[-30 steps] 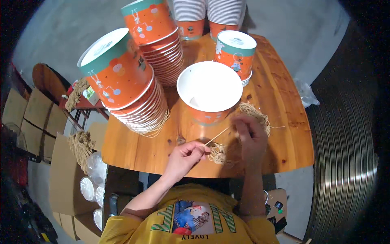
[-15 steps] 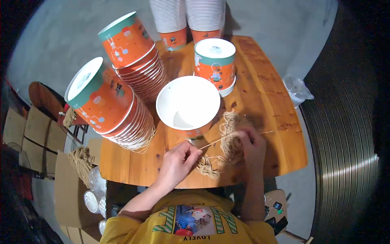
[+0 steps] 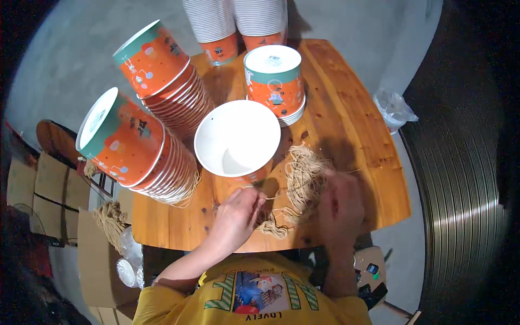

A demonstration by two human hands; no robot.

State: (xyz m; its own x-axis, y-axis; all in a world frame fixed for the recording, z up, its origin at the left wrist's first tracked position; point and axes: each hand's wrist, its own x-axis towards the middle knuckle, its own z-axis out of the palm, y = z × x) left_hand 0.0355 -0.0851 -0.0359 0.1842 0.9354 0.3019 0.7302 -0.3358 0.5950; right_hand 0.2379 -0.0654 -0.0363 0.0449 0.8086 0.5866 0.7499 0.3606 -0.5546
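In front of me on the wooden table, my left hand point(image 3: 238, 214) pinches a thin tan string point(image 3: 271, 198), with a short end of it showing past the fingers. My right hand point(image 3: 342, 200) is smeared by motion at the right side of a tangled heap of tan string point(image 3: 303, 176), so its fingers cannot be made out. A smaller bunch of string point(image 3: 272, 226) lies between the two hands. Just beyond my left hand stands a white-lined paper bucket point(image 3: 238, 135), its mouth tilted toward me and a pale grey shape visible inside.
Two leaning stacks of orange-and-green paper buckets point(image 3: 130, 138) point(image 3: 157, 62) occupy the table's left side. A shorter upside-down stack point(image 3: 275, 81) and tall white-rimmed stacks point(image 3: 208, 21) stand farther back. At lower left is a cardboard box point(image 3: 97, 265) with string point(image 3: 111, 222) over its edge.
The string between my hands was stretched straight and now hangs slack near the left hand. My right hand has shifted slightly right and nearer. The whole view has shifted slightly.
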